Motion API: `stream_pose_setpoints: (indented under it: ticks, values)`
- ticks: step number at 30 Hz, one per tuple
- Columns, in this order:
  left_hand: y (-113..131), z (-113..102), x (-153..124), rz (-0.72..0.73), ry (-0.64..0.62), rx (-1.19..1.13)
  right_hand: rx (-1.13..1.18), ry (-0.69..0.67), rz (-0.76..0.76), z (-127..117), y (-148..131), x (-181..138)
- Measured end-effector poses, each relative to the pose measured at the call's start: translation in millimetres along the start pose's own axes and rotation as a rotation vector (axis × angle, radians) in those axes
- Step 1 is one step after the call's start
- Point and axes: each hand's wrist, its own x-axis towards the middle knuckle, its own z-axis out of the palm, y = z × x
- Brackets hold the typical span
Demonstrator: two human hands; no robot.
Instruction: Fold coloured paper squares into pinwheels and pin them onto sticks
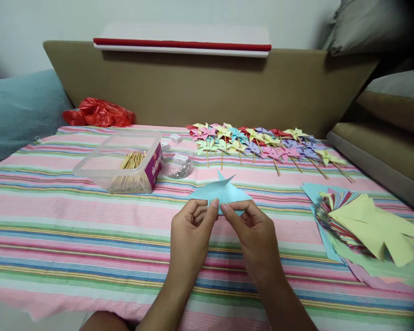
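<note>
A light blue paper pinwheel blank (224,193) is held up just above the striped cloth, its cut points curling upward. My left hand (193,227) pinches its near edge between thumb and fingers. My right hand (255,230) grips the same edge a little to the right, thumb on top and fingers curled beneath. The two thumbs are close together at the middle of the paper. Whether a pin is in the paper cannot be seen.
A clear plastic box (100,172) of wooden sticks (133,165) stands left, beside a round dish of small metal pins (182,171). Finished pinwheels (251,142) lie at the back right. Cut paper blanks (372,220) are stacked at right. A red plastic bag (101,112) sits back left.
</note>
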Motion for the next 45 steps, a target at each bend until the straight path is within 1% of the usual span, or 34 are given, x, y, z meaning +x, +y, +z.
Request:
stream_pose_setpoints:
  ticks: [8, 15, 26, 34, 39, 45]
  values:
    - [-0.3, -1.3, -0.7, 0.009, -0.006, -0.015, -0.057, 0.028, -0.029, -0.1, 0.4, 1.8]
    - [-1.5, -1.4, 0.6, -0.001, -0.005, -0.03, -0.061, 0.055, -0.035, 0.0, -0.1, 2.4]
    - [-0.6, -1.3, -0.5, -0.004, -0.012, -0.044, -0.102, 0.064, -0.064, -0.5, -0.6, 1.9]
    - [1.1, -0.9, -1.2, -0.029, -0.012, -0.059, -0.091, 0.073, -0.037, 0.1, -0.8, 2.3]
    - [-1.9, -1.5, 0.5, -0.049, -0.027, -0.065, -0.064, 0.07, -0.002, 0.9, 2.1, 1.8]
    - [-4.6, -3.2, 1.5, -0.059, -0.044, -0.032, -0.092, 0.085, -0.051, 0.6, -0.2, 1.4]
